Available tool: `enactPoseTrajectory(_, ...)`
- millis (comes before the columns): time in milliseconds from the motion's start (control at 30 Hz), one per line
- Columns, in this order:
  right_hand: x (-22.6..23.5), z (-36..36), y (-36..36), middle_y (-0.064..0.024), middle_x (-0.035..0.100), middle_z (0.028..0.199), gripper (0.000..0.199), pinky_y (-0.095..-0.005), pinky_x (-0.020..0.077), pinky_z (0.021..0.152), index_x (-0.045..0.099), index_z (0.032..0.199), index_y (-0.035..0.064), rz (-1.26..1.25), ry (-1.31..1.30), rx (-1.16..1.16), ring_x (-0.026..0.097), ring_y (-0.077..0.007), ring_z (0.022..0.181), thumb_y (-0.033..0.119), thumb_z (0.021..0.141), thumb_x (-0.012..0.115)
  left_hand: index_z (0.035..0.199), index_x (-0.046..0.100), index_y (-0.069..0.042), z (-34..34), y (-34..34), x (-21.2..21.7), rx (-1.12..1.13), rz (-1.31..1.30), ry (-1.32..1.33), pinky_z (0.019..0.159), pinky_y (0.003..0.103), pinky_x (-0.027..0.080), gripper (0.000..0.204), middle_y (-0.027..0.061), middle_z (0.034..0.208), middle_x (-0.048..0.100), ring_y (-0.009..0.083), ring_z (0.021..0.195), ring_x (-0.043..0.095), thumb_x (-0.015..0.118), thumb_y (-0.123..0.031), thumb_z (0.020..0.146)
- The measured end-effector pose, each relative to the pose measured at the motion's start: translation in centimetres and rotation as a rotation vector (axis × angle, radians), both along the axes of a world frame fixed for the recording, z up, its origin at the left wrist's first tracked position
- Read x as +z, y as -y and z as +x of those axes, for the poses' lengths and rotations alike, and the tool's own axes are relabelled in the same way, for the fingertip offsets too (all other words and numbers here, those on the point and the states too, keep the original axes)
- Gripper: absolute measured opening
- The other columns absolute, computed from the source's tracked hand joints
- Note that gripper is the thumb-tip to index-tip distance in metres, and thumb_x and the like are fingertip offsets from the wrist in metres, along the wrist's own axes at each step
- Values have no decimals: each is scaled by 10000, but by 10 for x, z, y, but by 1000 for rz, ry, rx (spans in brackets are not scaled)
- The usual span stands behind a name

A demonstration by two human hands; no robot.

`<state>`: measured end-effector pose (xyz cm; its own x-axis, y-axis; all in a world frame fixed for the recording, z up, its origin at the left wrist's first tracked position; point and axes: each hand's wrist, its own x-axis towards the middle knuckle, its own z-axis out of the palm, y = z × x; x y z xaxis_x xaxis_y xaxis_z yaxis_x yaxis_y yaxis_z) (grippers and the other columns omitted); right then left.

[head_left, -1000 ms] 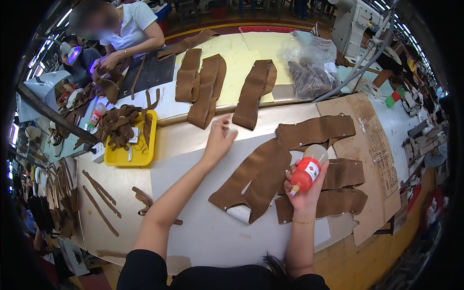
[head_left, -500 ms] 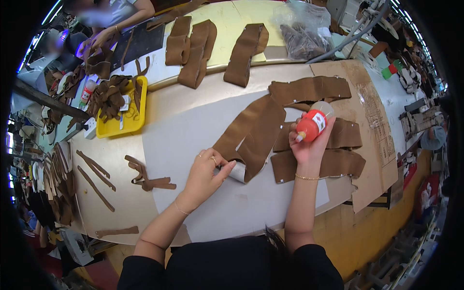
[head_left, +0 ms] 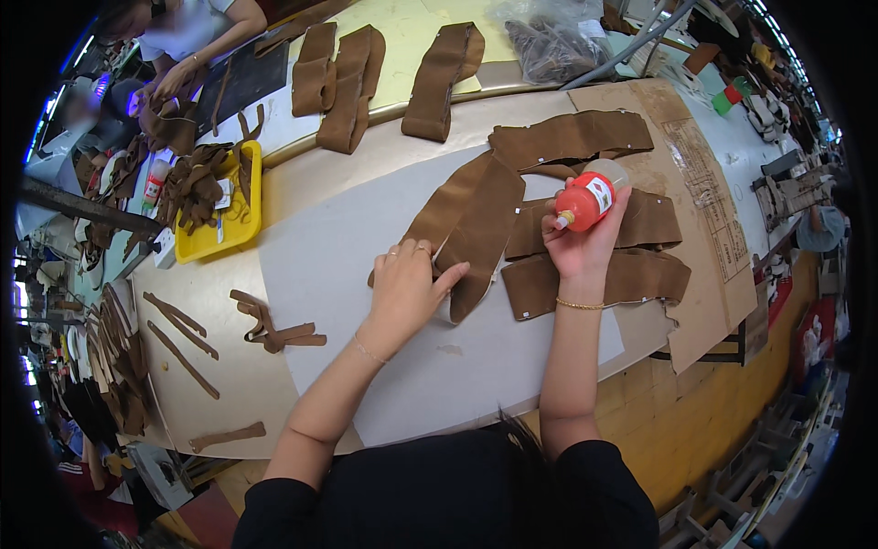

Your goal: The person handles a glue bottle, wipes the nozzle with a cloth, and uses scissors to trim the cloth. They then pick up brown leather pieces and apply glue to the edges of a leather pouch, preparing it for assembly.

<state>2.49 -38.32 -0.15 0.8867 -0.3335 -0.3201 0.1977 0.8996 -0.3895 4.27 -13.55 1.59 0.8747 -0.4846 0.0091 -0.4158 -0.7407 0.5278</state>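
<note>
My right hand (head_left: 581, 250) is wrapped round a red squeeze bottle (head_left: 585, 203) with a clear base. Its pale nozzle points toward me and to the left, above the brown strips. My left hand (head_left: 402, 291) grips the near end of a broad, looped strip of brown suede-like material (head_left: 494, 206), fingers bent on its left part and thumb stretched across its right part. The fingertips are partly hidden. Beyond and to the right lie more brown strips: a far one (head_left: 576, 142), a middle one (head_left: 651, 218) behind the bottle hand, and a near one (head_left: 599, 284).
A grey sheet (head_left: 402, 403) and a cardboard piece (head_left: 700, 183) cover the table. At left stand a yellow tray (head_left: 257, 197) of brown scraps and several narrow strips (head_left: 183, 357). Folded brown bands (head_left: 444, 82) lie on the far table, where a co-worker's hand (head_left: 172, 80) handles brown pieces.
My left hand has shifted up and slightly right, from a thumb-and-finger pinch at the strip's near end to lying over it. The bottle stays in my right hand. The whole view has shifted slightly.
</note>
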Motion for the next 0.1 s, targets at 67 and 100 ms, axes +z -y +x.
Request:
enactPoseTrajectory(67,-1,-1,1,-23,640,949,672,-341,506,523,586,1072,119,6,1,3,608,-179,763,739,843,465,1024,624,-5,3,1,7,-10,280,-208,915,429,346,454,160,1022,609,299,983,555,703,-404,823)
enactPoseTrajectory(100,-1,0,1,-23,640,949,672,-341,506,523,586,1072,119,6,4,4,608,-179,763,739,843,465,1073,615,-3,5,0,4,-45,339,-269,906,459,346,539,172,1064,618,303,1008,560,698,-470,816)
